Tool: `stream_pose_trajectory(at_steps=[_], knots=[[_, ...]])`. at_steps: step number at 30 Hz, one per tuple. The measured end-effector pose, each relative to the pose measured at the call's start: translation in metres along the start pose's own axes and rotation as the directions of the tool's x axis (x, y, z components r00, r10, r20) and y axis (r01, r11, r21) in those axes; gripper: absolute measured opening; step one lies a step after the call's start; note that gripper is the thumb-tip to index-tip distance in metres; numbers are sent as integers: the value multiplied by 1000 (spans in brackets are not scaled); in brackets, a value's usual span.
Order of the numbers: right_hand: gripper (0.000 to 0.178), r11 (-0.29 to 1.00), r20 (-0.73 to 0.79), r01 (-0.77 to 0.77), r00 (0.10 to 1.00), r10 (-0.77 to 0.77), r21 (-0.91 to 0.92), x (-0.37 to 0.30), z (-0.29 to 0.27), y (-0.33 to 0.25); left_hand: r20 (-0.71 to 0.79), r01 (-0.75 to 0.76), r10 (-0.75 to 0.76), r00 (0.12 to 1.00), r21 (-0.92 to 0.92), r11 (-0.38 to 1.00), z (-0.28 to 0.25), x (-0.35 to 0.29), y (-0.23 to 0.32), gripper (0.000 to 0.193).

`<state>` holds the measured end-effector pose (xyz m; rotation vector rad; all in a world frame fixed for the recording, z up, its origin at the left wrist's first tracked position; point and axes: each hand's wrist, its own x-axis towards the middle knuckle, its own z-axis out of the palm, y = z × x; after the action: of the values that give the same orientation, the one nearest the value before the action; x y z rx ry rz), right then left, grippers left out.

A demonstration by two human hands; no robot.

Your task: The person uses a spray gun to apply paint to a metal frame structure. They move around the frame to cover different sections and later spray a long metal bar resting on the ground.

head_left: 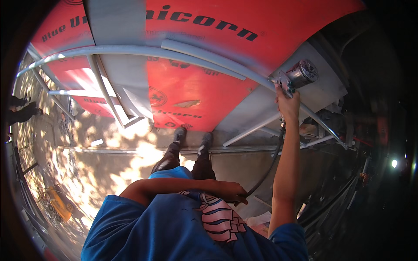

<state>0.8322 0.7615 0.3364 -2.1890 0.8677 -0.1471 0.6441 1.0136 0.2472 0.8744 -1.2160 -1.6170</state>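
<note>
My right hand [288, 105] is stretched out ahead to the right, its fingers wrapped round the handle of a metal paint spray gun [285, 83]. A paint-smeared cup [303, 73] is fixed to the gun. The gun's front end is close to a long grey metal tube [191, 55] of a frame. From the gun's handle a dark air hose [271, 167] curves down to my left hand [231, 192], which is closed on it in front of my body.
Red printed sheets [191, 93] and grey boards [116, 26] lie under the frame. More grey tubes [322, 124] slant at the right. A yellow machine [60, 204] stands at the lower left. Another person's dark-clothed legs [24, 113] show at the far left.
</note>
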Motion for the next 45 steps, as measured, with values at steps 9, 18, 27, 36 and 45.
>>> stream_pose_trajectory(at_steps=[9, 18, 27, 36, 45], knots=[[22, 904, 294, 79, 931, -218, 420, 3, 61, -79, -177, -64, 72, 982, 51, 997, -8, -9, -1, 41], [31, 991, 233, 108, 965, -123, 79, 16, 48, -50, -199, -52, 68, 978, 84, 995, -1, 11, -16, 40], [32, 949, -111, 226, 961, -254, -220, 17, -22, 42, -134, -22, 28, 991, 52, 998, 26, 40, -9, 40], [32, 998, 9, 10, 1000, -9, -55, -5, 8, -11, -115, -22, 31, 993, 79, 997, 23, 21, -8, 38], [27, 963, 234, 93, 960, -155, 254, -19, 117, -124, -296, -62, 64, 953, 15, 998, 5, -69, -14, 38]])
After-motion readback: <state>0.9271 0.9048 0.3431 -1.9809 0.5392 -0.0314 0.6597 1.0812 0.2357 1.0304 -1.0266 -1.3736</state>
